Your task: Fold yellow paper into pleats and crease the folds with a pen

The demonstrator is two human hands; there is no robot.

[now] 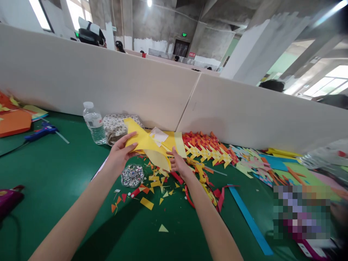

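Head view: curled yellow paper sheet (pixel 141 139) bridges hands, raised over tabletop, long axis slanting upper left to lower right; neither hand nearer. Left hand (pixel 122 148) pinches left side; right hand (pixel 178 163) at lower right edge, cannot tell if pinching. Green tabletop (pixel 108 228), small paper scraps (pixel 147 203); off-white partition (pixel 130 79), concrete room behind.

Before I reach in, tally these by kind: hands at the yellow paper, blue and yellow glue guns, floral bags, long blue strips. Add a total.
Hands at the yellow paper: 2 (left hand, right hand)
Glue guns: 2 (blue glue gun, yellow glue gun)
Floral bag: 1
Long blue strip: 1
Total: 6
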